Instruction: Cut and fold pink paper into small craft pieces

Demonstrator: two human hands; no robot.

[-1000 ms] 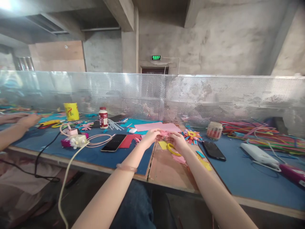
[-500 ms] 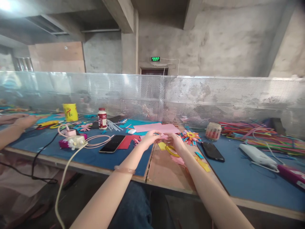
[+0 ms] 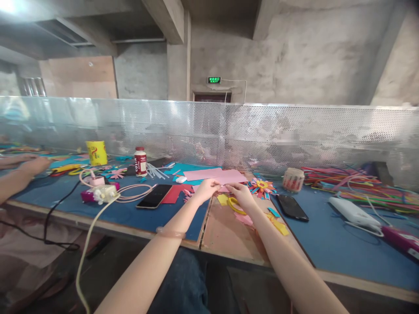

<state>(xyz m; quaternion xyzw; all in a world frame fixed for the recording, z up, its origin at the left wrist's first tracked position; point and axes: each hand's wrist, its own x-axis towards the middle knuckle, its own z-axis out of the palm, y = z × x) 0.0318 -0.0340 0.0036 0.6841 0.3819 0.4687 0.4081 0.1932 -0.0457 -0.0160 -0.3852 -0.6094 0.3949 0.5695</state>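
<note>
My left hand (image 3: 208, 190) and my right hand (image 3: 241, 195) meet almost fingertip to fingertip above the table, both with fingers pinched. Between them is a small pink paper piece (image 3: 224, 188), hard to separate from the pink paper behind. Just beyond the hands lie pink paper sheets (image 3: 214, 175) on blue paper. Under my right hand are a yellow ring-shaped handle (image 3: 235, 206), probably of scissors, and a yellow paper scrap (image 3: 223, 200). A layered paper flower (image 3: 262, 186) in orange, pink and blue lies right of my right hand.
Phones lie left (image 3: 154, 196) and right (image 3: 292, 208). Farther left stand a bottle (image 3: 140, 162), a yellow tub (image 3: 97, 153) and a power strip (image 3: 101, 193) with cables. A jar (image 3: 293, 180), colourful strips (image 3: 347, 185) and a white power bank (image 3: 354, 213) are right. Another person's hands (image 3: 34, 165) work far left.
My fingertips have drawn slightly apart, and my right hand's fingers have curled in more. The pink piece between them shows less. The things on the table lie as before.
</note>
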